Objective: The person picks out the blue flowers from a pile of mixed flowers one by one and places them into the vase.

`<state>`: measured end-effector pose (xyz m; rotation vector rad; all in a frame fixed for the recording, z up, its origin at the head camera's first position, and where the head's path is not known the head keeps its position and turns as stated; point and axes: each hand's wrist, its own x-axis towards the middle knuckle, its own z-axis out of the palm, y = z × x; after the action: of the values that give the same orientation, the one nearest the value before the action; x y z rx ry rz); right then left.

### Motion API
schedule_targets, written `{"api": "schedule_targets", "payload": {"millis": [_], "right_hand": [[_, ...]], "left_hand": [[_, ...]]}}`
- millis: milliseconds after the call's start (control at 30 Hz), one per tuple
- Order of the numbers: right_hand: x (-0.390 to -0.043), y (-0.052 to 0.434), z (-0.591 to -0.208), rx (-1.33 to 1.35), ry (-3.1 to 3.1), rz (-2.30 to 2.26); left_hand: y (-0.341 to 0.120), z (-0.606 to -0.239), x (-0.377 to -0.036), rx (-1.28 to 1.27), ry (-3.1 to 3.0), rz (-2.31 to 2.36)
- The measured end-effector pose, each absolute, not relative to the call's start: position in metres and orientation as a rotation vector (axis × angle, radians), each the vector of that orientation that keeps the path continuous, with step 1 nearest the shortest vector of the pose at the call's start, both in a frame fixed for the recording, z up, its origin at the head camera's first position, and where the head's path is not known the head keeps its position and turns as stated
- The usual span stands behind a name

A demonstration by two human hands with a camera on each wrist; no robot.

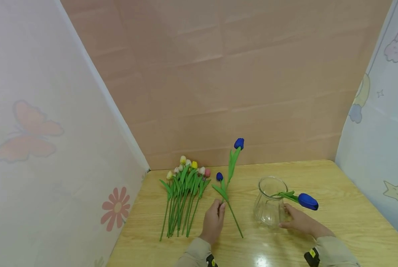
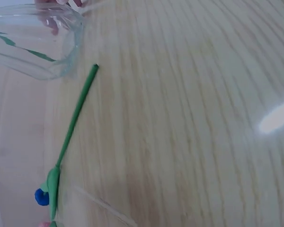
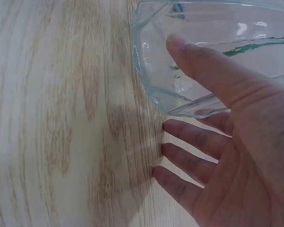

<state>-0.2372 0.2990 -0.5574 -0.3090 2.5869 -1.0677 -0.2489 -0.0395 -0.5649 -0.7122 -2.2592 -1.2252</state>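
Blue tulips: two artificial stems (image 1: 230, 174) are pinched in the left hand (image 1: 214, 222), blooms pointing to 12 o'clock, cut ends trailing toward 5 o'clock on the wooden table (image 1: 335, 222).
Left hand: thumb and fingers close on the stems just below the leaves; a firm pinch there likely keeps both stems together while they lift.
Glass vase (image 1: 270, 202): stands upright at 3 o'clock of the left hand, mouth open upward, one blue tulip (image 1: 306, 201) already leaning out over its rim.
Right hand (image 1: 300, 221): fingers spread and relaxed against the vase's lower wall, steadying it; best kept there so the glass does not skid.
Tulip bunch (image 1: 183, 193): lies flat at 9 o'clock of the left hand, untouched.
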Motion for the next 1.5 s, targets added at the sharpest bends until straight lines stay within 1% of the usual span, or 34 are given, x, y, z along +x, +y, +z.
{"api": "schedule_targets", "payload": {"millis": [167, 367, 433, 567, 700, 800, 867, 967, 1000, 1033, 1067, 1100, 1167, 1200, 1233, 1267, 1300, 1333, 1367, 1433, 1500], "right_hand": [[-0.238, 0.299, -0.56, -0.296, 2.588, -1.066], [-0.236, 0.303, -0.557, -0.333, 2.575, -1.112], [-0.234, 0.308, -0.552, -0.384, 2.567, -1.148], [-0.229, 0.325, -0.53, -0.361, 2.629, -1.155], [-0.222, 0.343, -0.496, -0.234, 2.886, -1.091], [-0.212, 0.351, -0.46, -0.104, 3.114, -1.157], [-0.202, 0.35, -0.433, 0.058, 3.261, -1.296], [-0.182, 0.332, -0.387, 0.311, 3.425, -1.64], [-0.175, 0.323, -0.373, 0.358, 3.466, -1.771], [-0.168, 0.311, -0.358, 0.343, 3.492, -1.915], [-0.161, 0.298, -0.346, 0.251, 3.502, -2.071], [-0.156, 0.285, -0.335, 0.086, 3.484, -2.236], [-0.148, 0.262, -0.321, -0.487, 3.294, -2.571], [-0.146, 0.251, -0.317, -0.782, 3.171, -2.642], [-0.145, 0.24, -0.315, -1.015, 3.06, -2.646], [-0.145, 0.229, -0.315, -1.198, 2.974, -2.605], [-0.146, 0.219, -0.316, -1.314, 2.932, -2.529], [-0.148, 0.21, -0.318, -1.371, 2.941, -2.416], [-0.149, 0.2, -0.322, -1.348, 3.021, -2.254], [-0.155, 0.183, -0.332, -1.198, 3.167, -1.942], [-0.164, 0.168, -0.344, -1.026, 3.185, -1.724]], "left_hand": [[-0.048, -0.571, -0.251, -0.708, -2.204, -1.112], [-0.053, -0.568, -0.25, -0.663, -2.198, -1.075], [-0.054, -0.566, -0.25, -0.665, -2.193, -1.06], [-0.054, -0.565, -0.25, -0.666, -2.19, -1.037], [-0.054, -0.565, -0.252, -0.676, -2.173, -1.028], [-0.054, -0.566, -0.253, -0.696, -2.159, -1.036], [-0.053, -0.566, -0.253, -0.711, -2.147, -1.044], [-0.052, -0.566, -0.254, -0.73, -2.129, -1.036], [-0.052, -0.566, -0.254, -0.732, -2.125, -1.032], [-0.052, -0.566, -0.254, -0.732, -2.125, -1.031], [-0.052, -0.566, -0.255, -0.731, -2.124, -1.029], [-0.052, -0.566, -0.255, -0.73, -2.119, -1.024], [-0.051, -0.565, -0.255, -0.72, -2.122, -1.031], [-0.051, -0.565, -0.255, -0.714, -2.123, -1.031], [-0.05, -0.565, -0.255, -0.713, -2.121, -1.03], [-0.049, -0.565, -0.256, -0.714, -2.118, -1.029], [-0.048, -0.565, -0.256, -0.715, -2.114, -1.026], [-0.048, -0.565, -0.255, -0.719, -2.11, -1.029], [-0.047, -0.566, -0.255, -0.725, -2.105, -1.021], [-0.045, -0.567, -0.255, -0.745, -2.087, -1.02], [-0.043, -0.567, -0.255, -0.761, -2.074, -1.021]]}}
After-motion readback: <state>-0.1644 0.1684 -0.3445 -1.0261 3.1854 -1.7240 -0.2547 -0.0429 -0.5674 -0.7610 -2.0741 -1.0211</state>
